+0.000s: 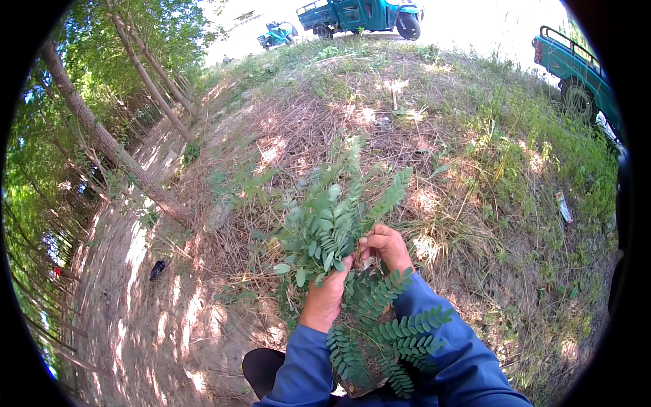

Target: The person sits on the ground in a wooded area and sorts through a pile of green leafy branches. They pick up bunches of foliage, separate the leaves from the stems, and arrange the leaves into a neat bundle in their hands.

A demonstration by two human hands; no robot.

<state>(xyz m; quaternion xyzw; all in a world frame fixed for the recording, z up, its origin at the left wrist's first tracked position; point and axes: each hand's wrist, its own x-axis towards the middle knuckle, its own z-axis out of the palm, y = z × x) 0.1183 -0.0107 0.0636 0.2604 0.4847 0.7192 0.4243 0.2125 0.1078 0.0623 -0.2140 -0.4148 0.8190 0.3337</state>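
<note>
A thick bunch of green pinnate leaf sprigs point(325, 229) is gripped near its base by my left hand point(325, 300), with the thumb pressed along the stems. Beside it, my right hand point(390, 246) pinches a thin leaf stem between thumb and fingertips, close against the bunch. One long frond point(394, 193) rises above the right hand. Below my hands, a leafy branch point(412, 325) with oval leaflets spreads between my blue-sleeved forearms and partly overlaps the right sleeve. The bunch and fingers hide the lower stem ends.
Dry stalks point(300, 127) and grass cover the slope ahead. Leaning tree trunks point(109, 137) line the left, near a dark object point(157, 270) on bare soil. Teal cargo tricycles point(356, 15) stand at the top and right. A small packet point(563, 207) lies among weeds.
</note>
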